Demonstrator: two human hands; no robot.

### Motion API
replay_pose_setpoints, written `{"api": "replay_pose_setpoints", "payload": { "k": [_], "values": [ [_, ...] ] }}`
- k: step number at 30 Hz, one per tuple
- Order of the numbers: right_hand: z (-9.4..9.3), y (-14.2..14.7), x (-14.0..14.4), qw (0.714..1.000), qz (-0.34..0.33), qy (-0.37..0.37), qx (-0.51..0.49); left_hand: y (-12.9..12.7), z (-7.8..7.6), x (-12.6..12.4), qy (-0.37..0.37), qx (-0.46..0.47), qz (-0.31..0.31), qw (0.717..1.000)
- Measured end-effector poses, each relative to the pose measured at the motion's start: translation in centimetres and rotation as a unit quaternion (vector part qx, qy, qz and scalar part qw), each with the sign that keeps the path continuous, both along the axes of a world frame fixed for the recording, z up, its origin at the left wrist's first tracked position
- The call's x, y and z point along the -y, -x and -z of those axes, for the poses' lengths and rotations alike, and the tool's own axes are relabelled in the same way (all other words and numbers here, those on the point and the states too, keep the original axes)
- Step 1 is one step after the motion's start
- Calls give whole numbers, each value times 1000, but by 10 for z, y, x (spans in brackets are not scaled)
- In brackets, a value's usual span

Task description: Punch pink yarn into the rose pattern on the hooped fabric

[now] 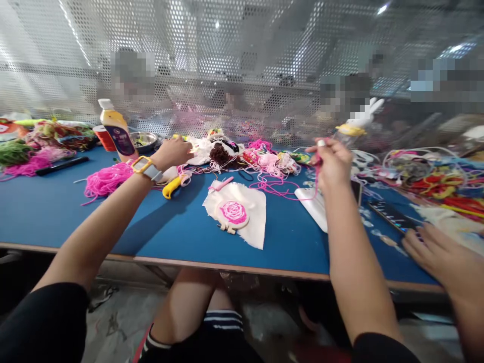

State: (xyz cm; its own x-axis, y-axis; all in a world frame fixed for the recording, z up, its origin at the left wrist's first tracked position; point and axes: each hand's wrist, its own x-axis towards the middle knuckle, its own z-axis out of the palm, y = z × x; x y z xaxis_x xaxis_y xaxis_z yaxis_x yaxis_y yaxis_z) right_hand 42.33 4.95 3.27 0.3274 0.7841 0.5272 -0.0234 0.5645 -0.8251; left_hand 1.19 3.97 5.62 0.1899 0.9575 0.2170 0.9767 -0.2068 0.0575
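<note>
My left hand point(174, 153), with a yellow-framed watch point(145, 167) on its wrist, reaches into the heap of white cloth and yarn point(217, 148) at the back of the blue table point(56, 212); its fingers curl on the pile, and what they grip is hidden. My right hand point(329, 160) is raised and pinches a strand of pink yarn point(282, 187) that trails down to the table. Between my arms lies a small embroidery hoop point(234, 214) with a pink rose on cream cloth point(255, 229). A yellow-handled tool point(172, 186) lies under my left wrist.
A yellow-and-blue bottle point(116, 133) and a metal bowl point(144, 141) stand at the back left, with pink yarn point(106, 180) and green yarn point(13, 151) piles. A white sheet point(313, 206) and dark phone point(391, 217) lie right. Another person's hand point(434, 252) rests at the right edge. A perforated metal screen point(227, 60) backs the table.
</note>
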Motion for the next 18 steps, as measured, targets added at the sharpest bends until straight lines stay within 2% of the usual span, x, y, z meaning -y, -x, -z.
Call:
{"api": "replay_pose_setpoints", "payload": {
  "k": [2, 5, 8, 10, 13, 16, 18],
  "values": [
    [13, 14, 0, 998, -43, 37, 40, -18, 5, -19, -6, -20, -17, 1000],
    [25, 34, 6, 991, -87, 68, 75, -41, 22, -52, -23, -11, -61, 998],
    [30, 44, 12, 988, -103, 81, 78, -48, 37, -76, -16, 14, -96, 995],
    [30, 46, 15, 988, -107, 75, 79, -45, 41, -83, -13, 35, -116, 992],
    [30, 49, 17, 985, -128, 72, 91, -35, 38, -84, -31, 67, -130, 989],
    [33, 52, 18, 980, -153, 73, 102, -24, 23, -72, -63, 86, -122, 987],
    [35, 55, 19, 980, -155, 70, 105, -17, 11, -58, -70, 96, -87, 989]
  ]
}}
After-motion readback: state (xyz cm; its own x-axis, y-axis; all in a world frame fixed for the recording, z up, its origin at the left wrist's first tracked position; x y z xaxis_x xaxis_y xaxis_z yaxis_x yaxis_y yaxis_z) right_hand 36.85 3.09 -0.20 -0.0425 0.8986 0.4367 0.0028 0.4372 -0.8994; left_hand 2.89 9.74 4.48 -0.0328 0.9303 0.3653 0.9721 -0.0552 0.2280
